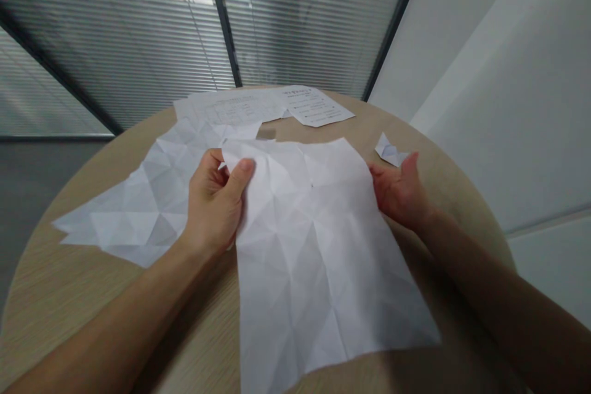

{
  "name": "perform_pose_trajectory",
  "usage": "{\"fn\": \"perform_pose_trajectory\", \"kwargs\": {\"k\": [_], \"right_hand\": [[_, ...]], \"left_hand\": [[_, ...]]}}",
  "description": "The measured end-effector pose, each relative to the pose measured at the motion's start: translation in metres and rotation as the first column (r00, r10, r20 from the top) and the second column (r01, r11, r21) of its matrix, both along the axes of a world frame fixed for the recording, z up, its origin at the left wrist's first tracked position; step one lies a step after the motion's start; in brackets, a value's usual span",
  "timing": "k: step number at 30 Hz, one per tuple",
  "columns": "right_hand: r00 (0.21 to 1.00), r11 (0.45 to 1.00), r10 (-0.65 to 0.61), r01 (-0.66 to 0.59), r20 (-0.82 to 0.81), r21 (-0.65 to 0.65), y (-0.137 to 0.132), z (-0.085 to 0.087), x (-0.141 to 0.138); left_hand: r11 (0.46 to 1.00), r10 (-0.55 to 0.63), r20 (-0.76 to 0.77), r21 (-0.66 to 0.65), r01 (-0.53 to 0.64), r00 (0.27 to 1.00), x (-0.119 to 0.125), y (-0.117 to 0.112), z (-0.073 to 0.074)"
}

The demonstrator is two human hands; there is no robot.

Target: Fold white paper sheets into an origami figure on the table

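I have the creased white sheet (318, 240) mid-bench, far edge lifted. The left hand (215, 203) pinches its 10 o'clock corner, thumb on top, while the right hand (399, 194) is at the 2 o'clock edge with its fingers hidden, so I cannot tell its grip. I judge an uneven pull could tear a crease or drag the second creased sheet (138, 203) just beside it at 9 o'clock.

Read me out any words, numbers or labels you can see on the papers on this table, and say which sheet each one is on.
No text here is readable.
On the printed sheet at the far side of the table: lines of dark print, too small and blurred to read.
On the gridded sheet beside it: a faint printed grid, unreadable.
On the creased sheet pinched in the left hand: no print, only fold lines.
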State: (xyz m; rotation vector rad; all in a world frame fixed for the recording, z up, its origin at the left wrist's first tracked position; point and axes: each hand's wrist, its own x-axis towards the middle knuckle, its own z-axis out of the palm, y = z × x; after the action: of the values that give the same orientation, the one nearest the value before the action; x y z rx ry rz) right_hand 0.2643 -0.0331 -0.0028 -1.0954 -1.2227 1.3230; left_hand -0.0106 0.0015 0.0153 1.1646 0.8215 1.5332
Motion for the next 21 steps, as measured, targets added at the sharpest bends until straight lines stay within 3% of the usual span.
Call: {"fn": "perform_pose_trajectory", "kwargs": {"k": [6, 9, 10, 12, 15, 17, 21], "right_hand": [[0.997, 0.999, -0.04, 0.042, 0.07, -0.023, -0.008, 0.003, -0.006], [0.986, 0.99, -0.139, 0.14, 0.087, -0.007, -0.007, 0.003, -0.004], [0.977, 0.981, -0.195, 0.194, 0.082, 0.012, -0.006, 0.002, -0.003], [0.947, 0.948, -0.315, 0.312, 0.058, 0.057, -0.002, 0.0, 0.0], [0.892, 0.892, -0.45, 0.445, 0.047, 0.084, 0.003, -0.004, 0.005], [0.868, 0.873, -0.487, 0.482, 0.093, 0.068, 0.005, -0.007, 0.007], [0.885, 0.895, -0.445, 0.444, 0.136, 0.042, 0.005, -0.01, 0.003]], "left_hand": [[0.994, 0.086, -0.057, 0.067, -0.082, 0.995, -0.001, 0.008, -0.005], [0.99, 0.136, -0.068, -0.024, -0.138, 0.988, 0.0, 0.007, -0.004], [0.989, 0.109, -0.077, -0.09, -0.115, 0.991, 0.0, 0.005, -0.002], [0.965, -0.067, -0.112, -0.26, 0.036, 0.991, 0.0, 0.001, 0.001], [0.862, -0.373, -0.19, -0.434, 0.264, 0.908, -0.002, -0.007, 0.007], [0.858, -0.39, -0.26, -0.451, 0.246, 0.883, -0.004, -0.009, 0.011], [0.896, -0.271, -0.32, -0.429, 0.116, 0.908, -0.01, -0.005, 0.017]]}}
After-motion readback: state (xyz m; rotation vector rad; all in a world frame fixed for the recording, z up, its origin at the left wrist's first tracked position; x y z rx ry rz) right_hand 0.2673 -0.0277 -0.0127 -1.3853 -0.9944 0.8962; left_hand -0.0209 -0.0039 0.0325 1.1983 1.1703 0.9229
